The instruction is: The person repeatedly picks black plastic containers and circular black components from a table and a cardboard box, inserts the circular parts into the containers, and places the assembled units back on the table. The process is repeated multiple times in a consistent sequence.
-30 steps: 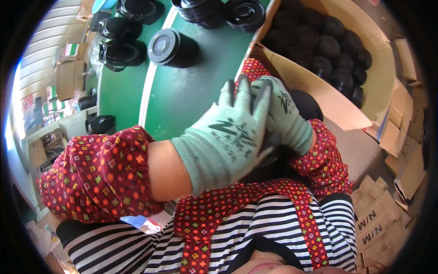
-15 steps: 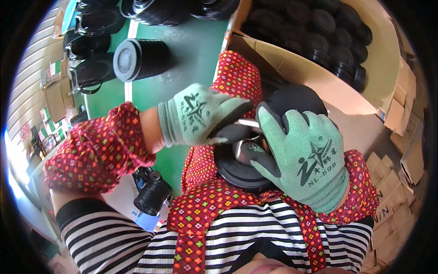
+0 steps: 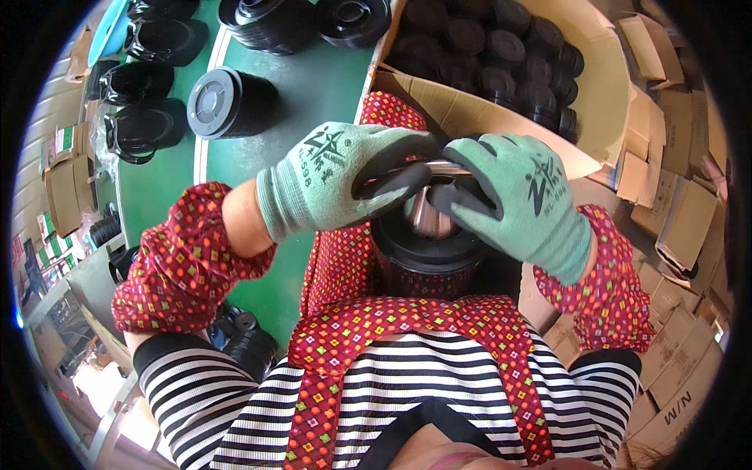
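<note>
Both my hands wear green knit gloves with dark coated fingers. My left hand (image 3: 345, 176) and my right hand (image 3: 521, 200) grip opposite sides of a shiny metal piece with a flared rim and tapered body (image 3: 429, 218). Its rim shows as a bright strip between my fingertips; fingers hide the rest. Just under it is a round black container with a stepped rim (image 3: 431, 266), close against my apron. I cannot tell whether the metal piece touches it.
A black cylinder with a grey round end (image 3: 215, 102) lies on the green table (image 3: 294, 78). Black jugs with handles (image 3: 149, 129) line its left side, and stacked black discs (image 3: 270, 23) stand at the back. A cardboard box (image 3: 470, 110) of black round parts is at right, near folded cartons (image 3: 666, 345).
My hands have risen slightly, and the metal piece's tapered body has come into view. More of the black container below shows. The dark rounded shape behind my right hand is no longer visible.
</note>
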The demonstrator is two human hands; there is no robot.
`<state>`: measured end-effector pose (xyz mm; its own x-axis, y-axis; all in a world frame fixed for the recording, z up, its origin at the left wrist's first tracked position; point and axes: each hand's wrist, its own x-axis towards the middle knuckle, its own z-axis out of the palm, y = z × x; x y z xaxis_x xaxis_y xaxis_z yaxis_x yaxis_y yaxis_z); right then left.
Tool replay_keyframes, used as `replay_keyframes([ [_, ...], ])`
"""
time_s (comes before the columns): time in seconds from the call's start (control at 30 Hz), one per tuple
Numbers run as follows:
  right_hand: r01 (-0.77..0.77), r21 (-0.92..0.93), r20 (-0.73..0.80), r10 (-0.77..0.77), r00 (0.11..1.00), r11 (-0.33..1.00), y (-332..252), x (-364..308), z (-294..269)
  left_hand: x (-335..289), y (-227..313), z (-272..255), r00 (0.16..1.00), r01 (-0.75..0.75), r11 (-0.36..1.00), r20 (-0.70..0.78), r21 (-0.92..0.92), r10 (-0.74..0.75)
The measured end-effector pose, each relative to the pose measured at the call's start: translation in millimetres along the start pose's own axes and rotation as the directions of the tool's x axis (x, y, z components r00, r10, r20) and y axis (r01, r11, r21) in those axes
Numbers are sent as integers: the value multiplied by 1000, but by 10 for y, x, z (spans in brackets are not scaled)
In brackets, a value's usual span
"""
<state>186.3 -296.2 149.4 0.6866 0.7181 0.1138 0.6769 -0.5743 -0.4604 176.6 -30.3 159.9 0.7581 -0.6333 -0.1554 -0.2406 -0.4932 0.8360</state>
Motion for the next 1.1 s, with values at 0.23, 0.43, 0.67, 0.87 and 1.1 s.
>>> replay_keyframes([
  [0.23, 41, 97, -74, -34, 997, 994, 12, -8, 82, -121, 10, 109, 981, -42, 936, -191, -350, -28],
  [0.43, -18, -69, 47, 22, 999, 997, -246, -32, 23, -38, 95, 109, 970, 237, 971, 52, 21, -238],
  [0.67, -131, -1, 120, 130, 984, 991, -316, -57, -8, 182, 243, 117, 783, 506, 845, 319, 171, -534],
  [0.87, -203, -65, 52, 206, 977, 977, -295, -33, 6, 232, -107, 123, 917, 337, 942, 226, 0, -328],
  [1.1, -252, -179, 91, 271, 958, 951, -434, -96, -75, 289, -431, 227, 987, -35, 996, 156, 83, 21],
])
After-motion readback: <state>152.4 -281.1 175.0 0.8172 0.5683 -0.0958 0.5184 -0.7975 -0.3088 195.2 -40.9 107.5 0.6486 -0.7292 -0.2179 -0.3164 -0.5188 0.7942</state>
